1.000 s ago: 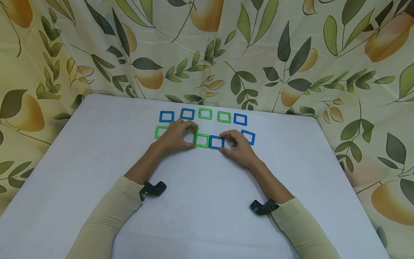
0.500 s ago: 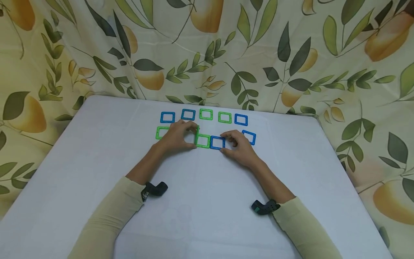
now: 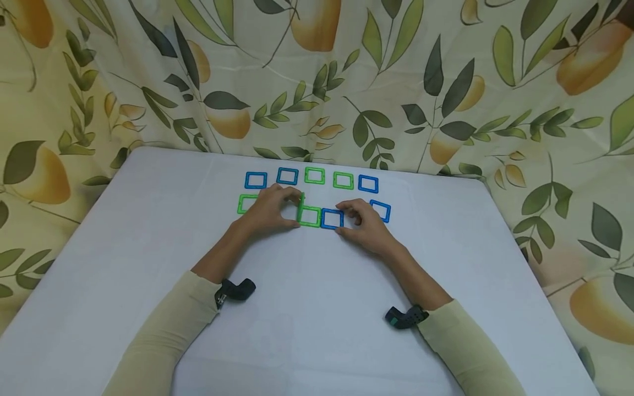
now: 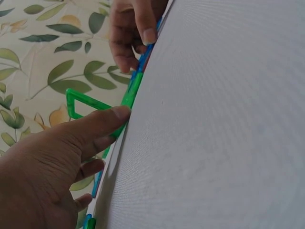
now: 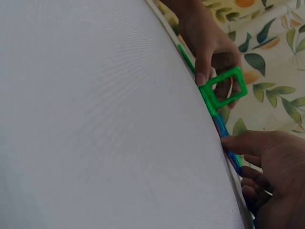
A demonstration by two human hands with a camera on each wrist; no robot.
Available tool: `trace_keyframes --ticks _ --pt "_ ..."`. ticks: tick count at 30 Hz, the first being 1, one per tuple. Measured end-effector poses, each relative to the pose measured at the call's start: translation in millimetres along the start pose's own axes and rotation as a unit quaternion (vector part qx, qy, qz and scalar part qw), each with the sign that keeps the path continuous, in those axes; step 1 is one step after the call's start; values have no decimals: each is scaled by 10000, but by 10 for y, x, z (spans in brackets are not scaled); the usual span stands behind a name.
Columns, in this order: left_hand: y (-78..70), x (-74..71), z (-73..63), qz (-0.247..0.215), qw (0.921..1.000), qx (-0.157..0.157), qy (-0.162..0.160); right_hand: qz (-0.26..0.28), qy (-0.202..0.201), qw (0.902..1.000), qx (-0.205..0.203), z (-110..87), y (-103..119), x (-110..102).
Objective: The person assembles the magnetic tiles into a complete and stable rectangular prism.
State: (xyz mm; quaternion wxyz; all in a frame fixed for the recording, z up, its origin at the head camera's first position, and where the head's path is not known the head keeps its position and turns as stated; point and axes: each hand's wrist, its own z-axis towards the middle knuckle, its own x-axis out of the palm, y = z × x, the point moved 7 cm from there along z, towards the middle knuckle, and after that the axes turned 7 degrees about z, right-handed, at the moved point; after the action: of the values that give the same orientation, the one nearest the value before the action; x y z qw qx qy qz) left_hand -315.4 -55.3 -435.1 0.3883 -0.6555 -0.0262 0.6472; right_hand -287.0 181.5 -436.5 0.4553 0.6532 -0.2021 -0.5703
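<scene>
On the white table (image 3: 148, 231), the left hand (image 3: 269, 209) pinches an upright green frame (image 3: 300, 204) against the flat green frame (image 3: 311, 216); the right hand (image 3: 364, 225) grips the joined blue frame (image 3: 332, 219). Next, likely, another wall from the spare frames (image 3: 314, 176) beyond.

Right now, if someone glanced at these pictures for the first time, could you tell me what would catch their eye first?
Most striking is the upright green square frame that the left hand tilts up on edge at mid-table, hinged against a flat green frame joined to a blue frame, which the right hand steadies. Behind them a row of five blue and green frames lies flat on the white table, against a leaf-and-fruit patterned curtain.
</scene>
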Motion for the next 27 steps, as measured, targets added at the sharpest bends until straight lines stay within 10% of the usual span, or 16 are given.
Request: trace_keyframes --ticks 27 --pt "47 24 0 -184 9998 51 -110 -637 -301 9975 73 -45 -76 -368"
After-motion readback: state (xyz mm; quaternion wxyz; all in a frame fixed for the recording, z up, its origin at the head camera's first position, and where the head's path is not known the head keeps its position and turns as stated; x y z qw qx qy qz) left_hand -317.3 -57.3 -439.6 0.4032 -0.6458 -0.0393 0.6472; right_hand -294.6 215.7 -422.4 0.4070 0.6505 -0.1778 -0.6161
